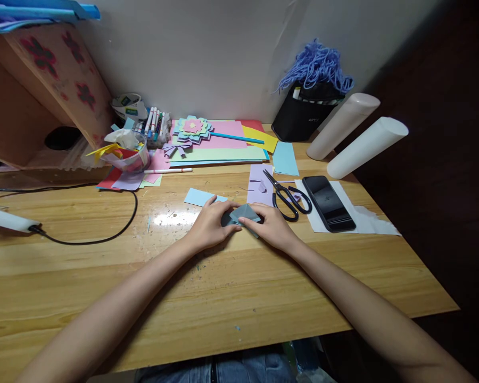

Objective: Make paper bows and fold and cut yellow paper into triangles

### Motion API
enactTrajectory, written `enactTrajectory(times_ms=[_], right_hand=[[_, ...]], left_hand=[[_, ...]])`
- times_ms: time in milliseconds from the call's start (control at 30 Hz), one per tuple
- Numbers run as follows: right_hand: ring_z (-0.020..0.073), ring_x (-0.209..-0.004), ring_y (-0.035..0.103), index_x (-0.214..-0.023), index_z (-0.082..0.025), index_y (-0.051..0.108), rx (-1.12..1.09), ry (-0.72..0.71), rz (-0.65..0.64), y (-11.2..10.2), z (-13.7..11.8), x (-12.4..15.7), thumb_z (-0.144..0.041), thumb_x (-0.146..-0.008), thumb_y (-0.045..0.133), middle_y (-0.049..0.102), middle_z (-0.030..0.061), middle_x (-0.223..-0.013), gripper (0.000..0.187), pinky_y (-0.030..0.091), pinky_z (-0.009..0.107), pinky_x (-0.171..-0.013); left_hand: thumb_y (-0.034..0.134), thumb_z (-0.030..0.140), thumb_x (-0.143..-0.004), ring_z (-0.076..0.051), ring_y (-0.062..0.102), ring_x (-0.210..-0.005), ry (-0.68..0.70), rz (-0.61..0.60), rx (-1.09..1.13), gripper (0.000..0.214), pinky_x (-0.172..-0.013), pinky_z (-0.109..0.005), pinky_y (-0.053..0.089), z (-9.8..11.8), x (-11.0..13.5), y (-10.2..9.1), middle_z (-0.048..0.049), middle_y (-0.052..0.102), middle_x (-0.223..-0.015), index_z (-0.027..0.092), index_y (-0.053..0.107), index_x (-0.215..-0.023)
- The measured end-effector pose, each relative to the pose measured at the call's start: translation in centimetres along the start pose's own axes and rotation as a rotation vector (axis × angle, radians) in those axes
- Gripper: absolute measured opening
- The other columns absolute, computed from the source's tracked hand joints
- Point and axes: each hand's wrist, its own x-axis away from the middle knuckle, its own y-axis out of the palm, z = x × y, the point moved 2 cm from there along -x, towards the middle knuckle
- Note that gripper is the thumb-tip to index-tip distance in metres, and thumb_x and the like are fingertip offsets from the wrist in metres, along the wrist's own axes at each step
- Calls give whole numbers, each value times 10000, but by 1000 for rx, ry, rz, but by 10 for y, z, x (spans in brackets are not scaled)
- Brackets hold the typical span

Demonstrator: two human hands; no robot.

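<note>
- Folded grey-blue paper [245, 214] between both hands, above the table front-centre; edges partly covered by fingers, layer count unclear.
- Left hand [212, 224]: curled, partly closed, thumb and fingers at paper's left side; fingertips partly hidden, firmness of grip can't tell.
- Right hand [273, 226]: curled, thumb lying on paper's near face, fingers behind it mostly hidden; pinching it.
- Forearms angle inward from bottom corners, cut off by frame.
- Light-blue strip [199, 197] just beyond left hand, its right end partly covered.
- Scissors [286, 195] near right hand, blades slightly apart, over lilac paper [255, 181].
- Phone [329, 204] farther right, screen dark, on white sheet [369, 221].
- White block with cable [10, 219], cut off at left edge.
- Pink box [69, 80] cut off upper left; dark interior hard to read.
</note>
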Motion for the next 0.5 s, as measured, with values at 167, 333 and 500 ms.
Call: enactTrajectory(times_ms=[167, 333, 500], right_hand=[[147, -687, 525, -762, -164, 615, -13, -37, 55, -2, -2, 1, -284, -818, 571, 582, 16, -733, 140, 385, 250, -621], [146, -638, 476, -678, -174, 549, 30, -57, 171, -7, -2, 1, -303, -828, 559, 516, 8, -662, 198, 363, 253, -582], [150, -649, 469, -662, -181, 520, 69, -94, 205, -8, -3, 2, -283, -833, 555, 497, 8, -655, 202, 360, 258, -590]], left_hand=[[699, 407, -675, -226, 509, -1010, 28, 68, -40, 457, -927, -418, 376, 6, -1, -5, -59, 604, -1042, 210, 535, -1053], [663, 487, -686, -230, 465, -954, -37, 201, -118, 346, -826, -373, 410, 13, 2, -11, -65, 555, -949, 198, 573, -853], [618, 413, -754, -214, 472, -915, -49, 227, -148, 207, -807, -368, 396, 13, 3, -11, -52, 559, -905, 207, 613, -781]])
